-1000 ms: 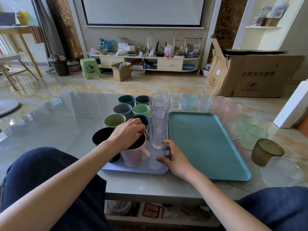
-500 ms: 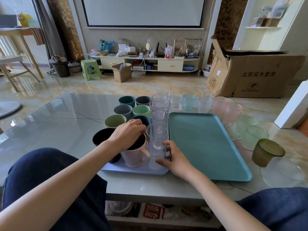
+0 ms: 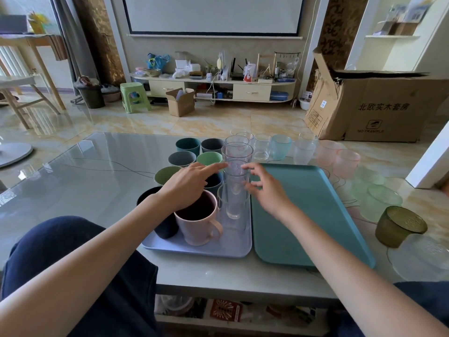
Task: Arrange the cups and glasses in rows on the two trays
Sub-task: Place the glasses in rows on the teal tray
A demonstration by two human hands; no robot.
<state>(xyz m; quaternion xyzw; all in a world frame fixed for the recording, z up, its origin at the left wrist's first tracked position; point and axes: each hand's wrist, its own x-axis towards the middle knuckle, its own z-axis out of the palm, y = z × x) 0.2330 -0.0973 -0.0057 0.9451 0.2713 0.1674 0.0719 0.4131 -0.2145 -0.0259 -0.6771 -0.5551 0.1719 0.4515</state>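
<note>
Cardboard box (image 3: 379,105) reads "北欧实木套房" & "NO TRAMPLE". 2 trays: teal tray (image 3: 303,215) bare, lilac tray (image 3: 206,246) w/ 1 pink mug (image 3: 196,220) + mugs/glasses. Left hand (image 3: 187,186) & right hand (image 3: 264,188), fingers spread, flank tall clear glass (image 3: 236,188); grip can't tell.

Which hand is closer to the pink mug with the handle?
The left hand: it hovers just above the pink mug's rim. The right hand is off to its right, beyond the clear glasses.
</note>
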